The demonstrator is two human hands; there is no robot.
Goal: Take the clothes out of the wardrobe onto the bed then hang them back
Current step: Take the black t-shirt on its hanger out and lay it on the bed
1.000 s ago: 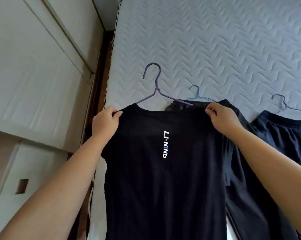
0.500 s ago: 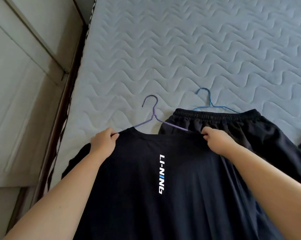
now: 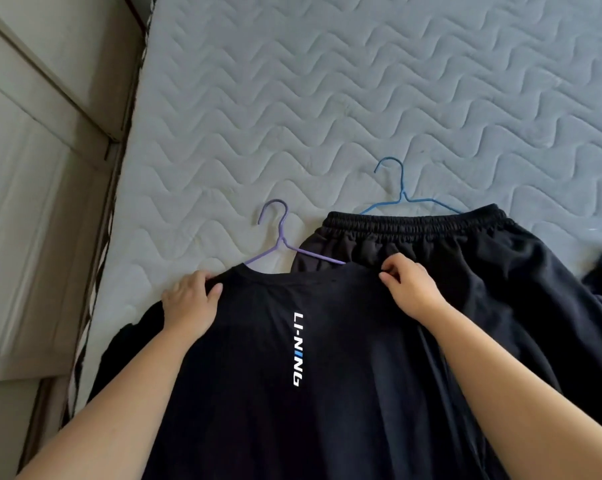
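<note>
The left hand [image 3: 190,303] gripped one shoulder of the black T-shirt [image 3: 292,410], thumb on top. The right hand [image 3: 408,285] pinched the other shoulder. The shirt lay on the bed [image 3: 327,98], its purple hanger [image 3: 281,242] poking out between the hands. Just beyond the right hand lay black trousers [image 3: 500,289] on a blue hanger [image 3: 401,195].

Text: LI-NING
Stands on: shirt [image 3: 258,393], black, along its middle line just below the collar
Direction: a single column with the letters turned on their side; the L is nearest the collar, the G farthest from it
Style: slanted block capitals, with a hyphen after the first two letters
Colour: white, except the second I, which is blue
Kind: printed brand name
Legibility: sharp, every letter readable; the fabric lies smooth under it
</note>
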